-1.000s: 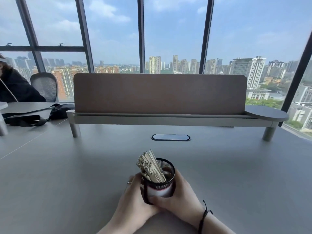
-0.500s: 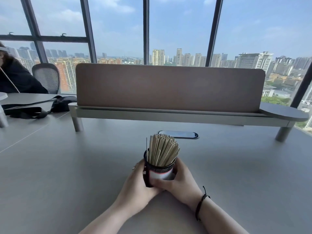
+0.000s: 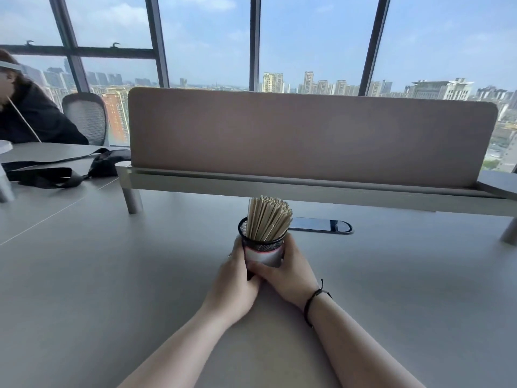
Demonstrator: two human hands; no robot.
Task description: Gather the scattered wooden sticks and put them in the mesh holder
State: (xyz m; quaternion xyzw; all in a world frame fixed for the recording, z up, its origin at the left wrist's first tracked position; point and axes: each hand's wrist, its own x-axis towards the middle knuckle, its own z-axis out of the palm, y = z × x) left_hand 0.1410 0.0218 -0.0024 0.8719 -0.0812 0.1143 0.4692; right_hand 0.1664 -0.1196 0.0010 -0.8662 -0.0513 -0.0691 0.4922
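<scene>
The holder [image 3: 261, 247], a black mesh cup with a pale band round its lower half, is stood upright on the grey table [image 3: 112, 289] and is clasped from both sides. The left hand [image 3: 235, 278] is wrapped round its left wall, with the fingers curled behind it and a ring seen on one finger; the right hand [image 3: 291, 271] is wrapped round its right wall, with the thumb laid across the front of the pale band. The two thumbs are met at the front, low on the holder, where they touch. A dark cord bracelet [image 3: 314, 301] is worn on the right wrist.

The sticks [image 3: 267, 218] are gathered in one bundle inside the holder, directly above the fingers, and are fanned slightly toward the right, their tips well above the rim.

Just beyond the right fingers, a dark oval cable port [image 3: 321, 225] is set flush in the table. Farther beyond both hands, a brown screen [image 3: 307, 138] is raised on a pale shelf with round legs. Far off to the left of the left hand, a black strap [image 3: 53, 175] is laid on the table, and a person in dark clothing [image 3: 30, 119] is seated beside a mesh chair [image 3: 86, 116].
</scene>
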